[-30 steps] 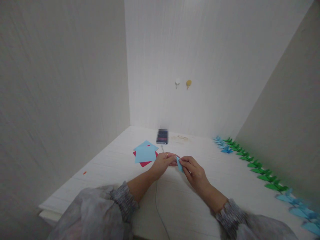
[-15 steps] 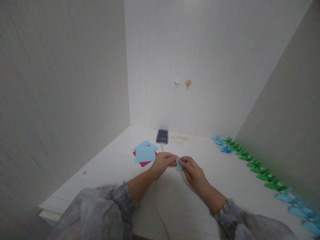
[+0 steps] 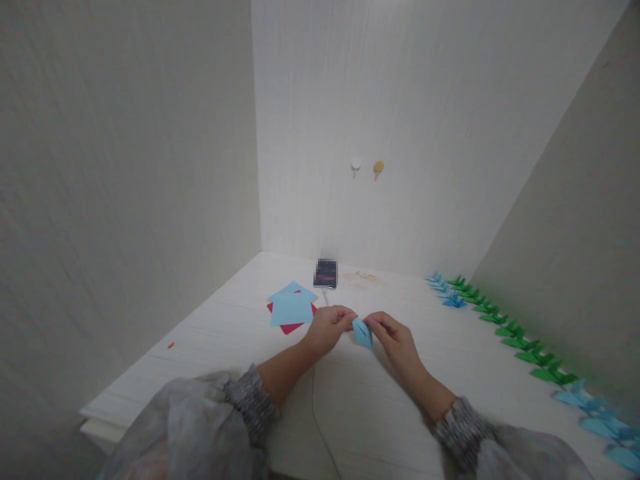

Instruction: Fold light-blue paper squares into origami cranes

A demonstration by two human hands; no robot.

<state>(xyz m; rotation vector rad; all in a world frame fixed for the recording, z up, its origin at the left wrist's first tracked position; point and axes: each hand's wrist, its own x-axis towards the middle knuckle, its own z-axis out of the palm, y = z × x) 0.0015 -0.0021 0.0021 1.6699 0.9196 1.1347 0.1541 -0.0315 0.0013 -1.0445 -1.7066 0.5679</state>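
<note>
Between my two hands is a small folded piece of light blue paper (image 3: 363,334), roughly diamond shaped, with a dark slit between its folds. My left hand (image 3: 330,327) pinches its upper left edge with thumb and finger. At the upper right edge, my right hand (image 3: 393,336) pinches the paper too. The paper is held just above the white table (image 3: 240,340). Left of my hands lie flat sheets of light blue paper (image 3: 291,309) and red paper (image 3: 290,329), overlapping.
A dark phone (image 3: 326,274) with a white cable (image 3: 316,407) lies near the back wall. Along the right side run rows of folded green paper cranes (image 3: 527,350) and blue paper cranes (image 3: 600,420). A small orange scrap (image 3: 171,345) is at the left. Two hooks (image 3: 379,167) hang on the wall.
The folded blue paper now shows more of its face, with the slit visible. My right hand's fingers have shifted to its upper right edge and cover less of it.
</note>
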